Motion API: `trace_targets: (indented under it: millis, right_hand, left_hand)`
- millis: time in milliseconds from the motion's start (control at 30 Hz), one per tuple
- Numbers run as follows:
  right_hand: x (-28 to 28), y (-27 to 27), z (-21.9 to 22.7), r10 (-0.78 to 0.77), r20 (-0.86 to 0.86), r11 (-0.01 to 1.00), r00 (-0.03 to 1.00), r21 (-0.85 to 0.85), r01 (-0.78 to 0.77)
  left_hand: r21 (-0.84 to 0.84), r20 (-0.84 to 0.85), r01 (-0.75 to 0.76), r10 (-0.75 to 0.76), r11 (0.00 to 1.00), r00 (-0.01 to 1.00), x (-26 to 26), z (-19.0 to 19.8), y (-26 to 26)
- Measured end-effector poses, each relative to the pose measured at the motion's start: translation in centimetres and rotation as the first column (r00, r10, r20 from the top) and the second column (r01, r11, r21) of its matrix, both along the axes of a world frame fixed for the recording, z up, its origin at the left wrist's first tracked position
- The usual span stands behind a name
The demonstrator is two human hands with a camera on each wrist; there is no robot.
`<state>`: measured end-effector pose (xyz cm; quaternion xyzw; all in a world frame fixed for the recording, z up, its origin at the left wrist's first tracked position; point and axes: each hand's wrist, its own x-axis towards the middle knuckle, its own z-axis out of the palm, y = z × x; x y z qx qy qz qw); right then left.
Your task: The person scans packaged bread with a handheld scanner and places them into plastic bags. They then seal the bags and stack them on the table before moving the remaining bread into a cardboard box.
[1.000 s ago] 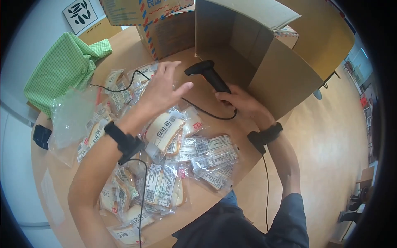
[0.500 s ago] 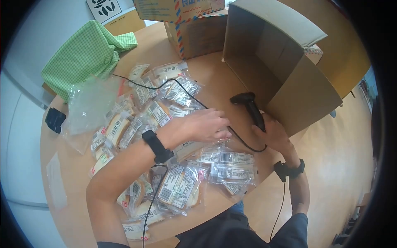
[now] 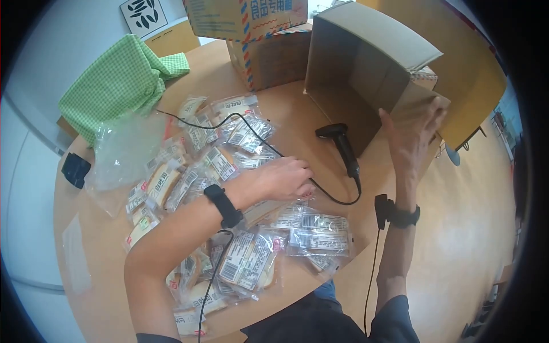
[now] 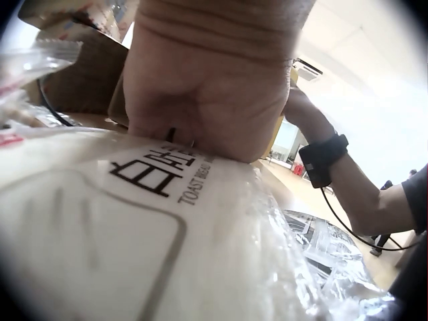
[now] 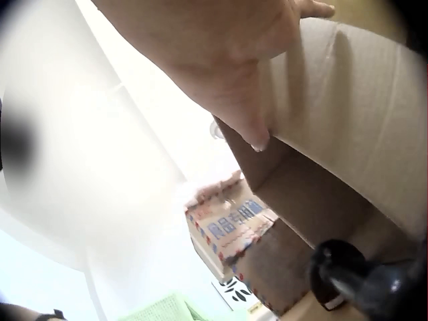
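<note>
My left hand (image 3: 280,180) is over a bread package (image 3: 260,212), fingers curled down at its far edge; the left wrist view shows the palm (image 4: 200,100) against the printed wrapper (image 4: 87,221), fingertips hidden. My right hand (image 3: 410,146) is raised at the side flap of an open cardboard box (image 3: 357,63), fingers spread and fairly straight. In the right wrist view its thumb lies by the flap's edge (image 5: 341,107). A black scanner (image 3: 345,150) rests on the table in front of the box, untouched, its cable running left across the packages.
Many wrapped bread packages (image 3: 249,260) cover the table's left and middle. Behind are printed cartons (image 3: 269,60), stacked. A green checked cloth (image 3: 114,80), a clear plastic bag (image 3: 123,151) and a small black object (image 3: 75,170) lie at the left.
My right hand has let go of the scanner and risen to the box flap. My left hand has come down from the air onto the bread package. The head view has shifted.
</note>
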<state>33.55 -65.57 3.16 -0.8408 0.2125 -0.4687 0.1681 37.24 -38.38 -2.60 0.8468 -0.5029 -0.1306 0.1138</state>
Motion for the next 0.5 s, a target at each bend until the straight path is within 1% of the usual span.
trace_targets:
  millis: [33, 67, 100, 133, 167, 233, 267, 333, 367, 400, 433, 467, 500]
  right_hand:
    - [0.7, -0.2, -0.7, 0.020, -0.020, 0.997, 1.000, 0.075, -0.018]
    - [1.8, -1.4, -2.3, 0.009, -0.020, 0.998, 1.000, 0.067, -0.007]
    - [3.3, -3.5, -4.1, 0.126, 0.032, 0.991, 0.992, 0.044, -0.127]
    - [3.6, -4.0, -4.7, 0.243, 0.078, 0.969, 0.967, 0.023, -0.245]
    - [3.6, -4.4, -5.3, 0.243, 0.074, 0.969, 0.967, 0.024, -0.245]
    - [3.3, -3.6, -5.1, 0.262, -0.056, 0.948, 0.963, 0.204, -0.246]
    - [3.5, -3.4, -5.0, 0.275, -0.058, 0.946, 0.960, 0.198, -0.259]
    - [3.6, -3.8, -5.3, 0.303, -0.017, 0.952, 0.953, 0.042, -0.302]
    - [4.1, -4.4, -5.8, 0.323, -0.019, 0.946, 0.946, 0.045, -0.322]
    - [5.0, -5.5, -6.4, 0.361, 0.032, 0.932, 0.932, -0.023, -0.361]
    - [6.1, -6.0, -7.2, 0.413, 0.079, 0.910, 0.907, -0.084, -0.407]
    - [6.5, -6.2, -7.0, 0.407, 0.022, 0.911, 0.913, 0.054, -0.408]
    - [6.9, -6.5, -7.2, 0.424, 0.031, 0.906, 0.905, -0.010, -0.424]
  left_hand:
    - [-0.006, 0.002, 0.009, -0.009, 1.000, 1.000, 0.0, 0.2, 0.0]
    - [0.015, 0.003, 0.003, -0.003, 1.000, 1.000, -0.1, 0.3, 0.0]
    - [0.035, 0.003, -0.006, 0.006, 0.999, 1.000, -0.1, 0.5, -0.2]
    - [0.033, 0.000, 0.000, 0.000, 0.999, 1.000, 0.1, 0.1, -0.4]
    - [0.001, 0.016, 0.012, -0.012, 1.000, 1.000, 0.2, -0.4, -0.3]
    - [-0.034, 0.035, 0.007, -0.006, 0.999, 0.999, 0.2, -0.4, 0.1]
    - [-0.015, 0.033, 0.011, -0.011, 1.000, 0.999, 0.3, -0.4, 0.0]
    - [0.001, 0.022, 0.001, -0.001, 1.000, 1.000, 0.1, 0.4, -0.4]
    - [0.002, 0.024, 0.022, -0.022, 1.000, 0.999, 0.2, 0.9, -0.4]
    - [0.003, 0.021, 0.023, -0.023, 1.000, 1.000, 0.0, 1.5, 0.1]
    - [-0.029, 0.086, 0.019, -0.016, 0.999, 0.996, -0.2, 2.5, 1.0]
    - [-0.083, 0.145, 0.022, -0.010, 0.996, 0.989, -0.1, 3.3, 2.0]
    - [-0.161, 0.205, 0.056, -0.022, 0.985, 0.978, 0.2, 4.4, 3.3]
